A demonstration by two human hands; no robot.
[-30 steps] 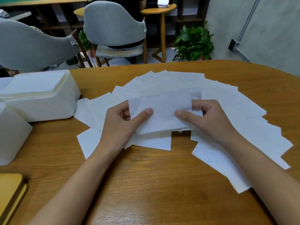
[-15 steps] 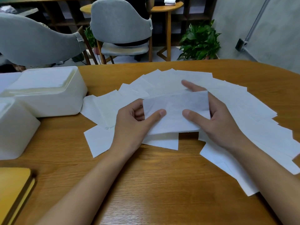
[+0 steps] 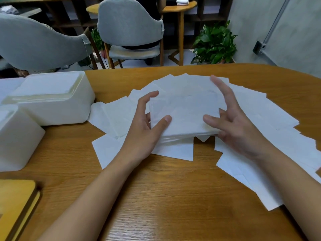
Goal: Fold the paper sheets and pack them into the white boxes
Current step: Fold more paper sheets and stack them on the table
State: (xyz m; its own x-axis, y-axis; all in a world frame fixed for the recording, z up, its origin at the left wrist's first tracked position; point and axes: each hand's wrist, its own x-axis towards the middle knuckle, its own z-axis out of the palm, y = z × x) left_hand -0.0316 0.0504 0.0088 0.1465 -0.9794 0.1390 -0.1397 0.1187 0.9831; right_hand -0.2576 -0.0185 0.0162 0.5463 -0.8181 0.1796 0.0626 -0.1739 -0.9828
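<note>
Many loose white paper sheets lie fanned out over the wooden table. Just above them, in the middle, is a folded white sheet. My left hand holds its left edge, thumb on top and fingers underneath, index finger raised. My right hand holds its right edge with the thumb on top and curled fingers at the side, its index finger stretched out over the far edge. A large white box stands at the left with flat sheets on top. A second white box stands nearer to me.
A yellow book lies at the table's near left corner. Behind the table stand two grey chairs, a small round wooden table and a green plant. A grey wall is at the right.
The folded sheet has tilted flatter and now looks like a thicker wad. My right index finger has stretched out further over its far edge, and my left index finger has lifted.
</note>
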